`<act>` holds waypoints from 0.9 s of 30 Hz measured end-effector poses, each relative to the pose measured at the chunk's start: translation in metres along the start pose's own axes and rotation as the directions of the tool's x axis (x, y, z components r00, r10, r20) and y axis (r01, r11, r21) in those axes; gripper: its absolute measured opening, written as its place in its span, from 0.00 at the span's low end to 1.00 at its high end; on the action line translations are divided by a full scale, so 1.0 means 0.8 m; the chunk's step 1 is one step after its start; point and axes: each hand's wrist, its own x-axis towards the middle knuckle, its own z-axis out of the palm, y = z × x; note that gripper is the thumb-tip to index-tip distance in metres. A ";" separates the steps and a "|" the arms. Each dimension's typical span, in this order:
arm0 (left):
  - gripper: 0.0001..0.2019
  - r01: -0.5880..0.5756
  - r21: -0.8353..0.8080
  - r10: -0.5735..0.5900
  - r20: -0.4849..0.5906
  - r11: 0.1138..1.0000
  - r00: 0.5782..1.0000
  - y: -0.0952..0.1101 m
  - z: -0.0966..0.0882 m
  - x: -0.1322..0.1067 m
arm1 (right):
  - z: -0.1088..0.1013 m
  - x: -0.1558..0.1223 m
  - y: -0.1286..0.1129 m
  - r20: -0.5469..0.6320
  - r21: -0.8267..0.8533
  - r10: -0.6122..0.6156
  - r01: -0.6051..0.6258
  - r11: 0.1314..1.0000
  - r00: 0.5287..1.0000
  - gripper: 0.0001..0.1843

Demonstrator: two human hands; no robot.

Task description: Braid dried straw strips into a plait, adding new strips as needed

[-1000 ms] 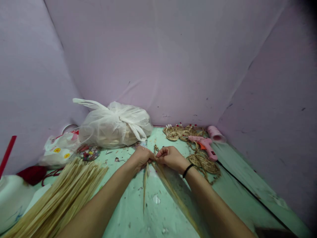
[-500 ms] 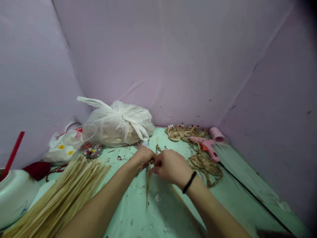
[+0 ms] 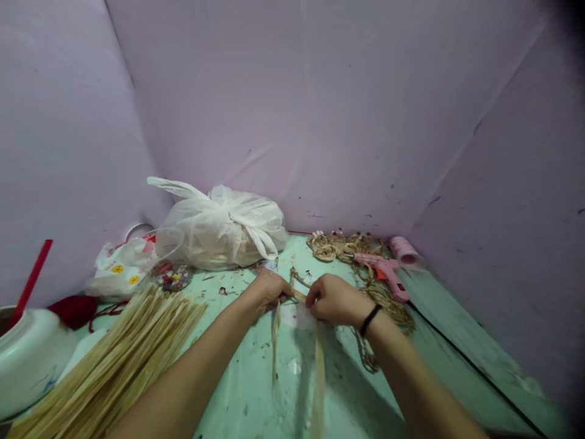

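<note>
My left hand [image 3: 267,291] is closed in a pinch on pale dried straw strands [image 3: 275,335] at the end of a short braided cord [image 3: 297,279]. My right hand [image 3: 336,299], with a black band at the wrist, is closed on another flat strand [image 3: 319,372] that hangs toward me over the green table [image 3: 256,390]. The two hands are a little apart, with a strand stretched between them.
A bundle of straw strips [image 3: 114,366] lies at the left. Behind are a white knotted plastic bag [image 3: 222,227], a smaller printed bag [image 3: 116,271], a dish of beads [image 3: 172,279], coils of braided cord [image 3: 338,245], a pink glue gun [image 3: 381,271], a pink spool [image 3: 402,250] and a white bowl [image 3: 27,360].
My right hand has moved right, away from the left, pulling a strand out and down toward me. The left hand stays pinched in place.
</note>
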 end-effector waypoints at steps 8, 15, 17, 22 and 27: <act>0.11 0.021 -0.018 -0.021 0.020 1.000 1.000 0.000 -0.001 -0.001 | -0.035 -0.004 0.013 -0.273 0.057 -0.031 0.048 0.997 0.961 0.24; 0.08 -0.004 -0.009 0.004 0.017 1.000 1.000 0.000 0.000 -0.002 | -0.001 0.023 0.022 -0.255 0.279 -0.072 0.145 0.949 0.964 0.11; 0.08 -0.006 -0.019 0.006 0.021 1.000 1.000 0.000 0.000 -0.002 | 0.013 0.031 0.025 -0.227 0.354 -0.060 0.140 0.925 0.972 0.11; 0.09 -0.004 -0.013 0.004 0.016 1.000 1.000 -0.002 -0.001 -0.001 | 0.033 0.039 0.023 -0.217 0.452 -0.066 0.161 0.877 0.974 0.10; 0.10 0.001 -0.025 0.000 0.039 1.000 0.999 -0.004 -0.003 0.000 | 0.036 0.038 0.021 -0.184 0.596 -0.045 0.148 0.789 0.982 0.11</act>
